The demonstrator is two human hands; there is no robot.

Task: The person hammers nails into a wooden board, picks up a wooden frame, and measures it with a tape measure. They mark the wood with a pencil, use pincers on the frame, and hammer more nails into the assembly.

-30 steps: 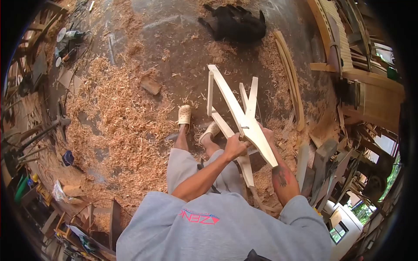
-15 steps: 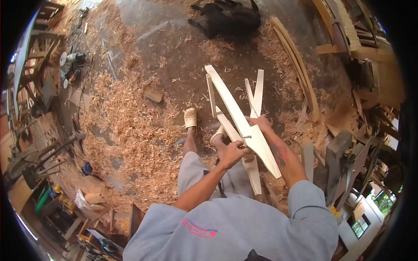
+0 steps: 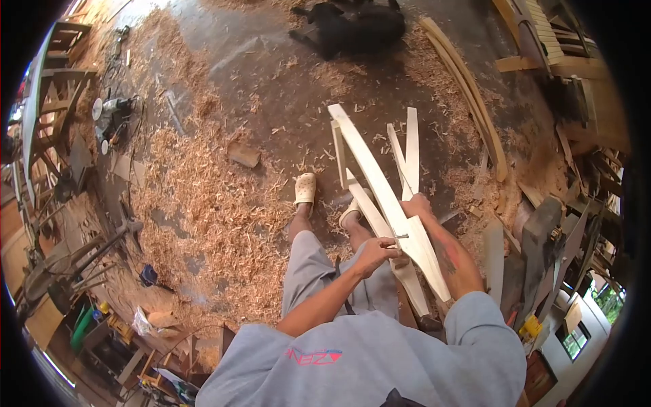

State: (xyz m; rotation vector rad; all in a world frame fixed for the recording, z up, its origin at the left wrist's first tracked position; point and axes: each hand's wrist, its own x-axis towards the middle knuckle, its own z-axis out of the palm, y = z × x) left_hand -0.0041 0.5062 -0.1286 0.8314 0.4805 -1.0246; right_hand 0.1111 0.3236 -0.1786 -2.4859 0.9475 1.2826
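A pale wooden frame of long, joined pieces (image 3: 369,161) stands at a slant in front of my legs. Its wide lower part (image 3: 424,258) lies between my forearms. A small metal bolt or pin (image 3: 402,236) sticks out where the pieces meet. Just below and left of it, my left hand (image 3: 376,256) has its fingers closed at the frame's edge; what they pinch is too small to tell. On the far side, my right hand (image 3: 416,205) grips the frame near the two thinner pieces (image 3: 411,152), its fingers partly hidden.
Wood shavings (image 3: 203,210) cover much of the floor. A black dog (image 3: 352,28) lies ahead. Long curved boards (image 3: 468,91) lie at the right, with stacked planks (image 3: 536,237) nearer. A power tool (image 3: 114,119), a small wood block (image 3: 244,154) and wooden racks are at the left.
The frame and both hands now appear slightly lower and to the right, and the whole view has shifted. The bolt shows more clearly, with my left fingers just below it.
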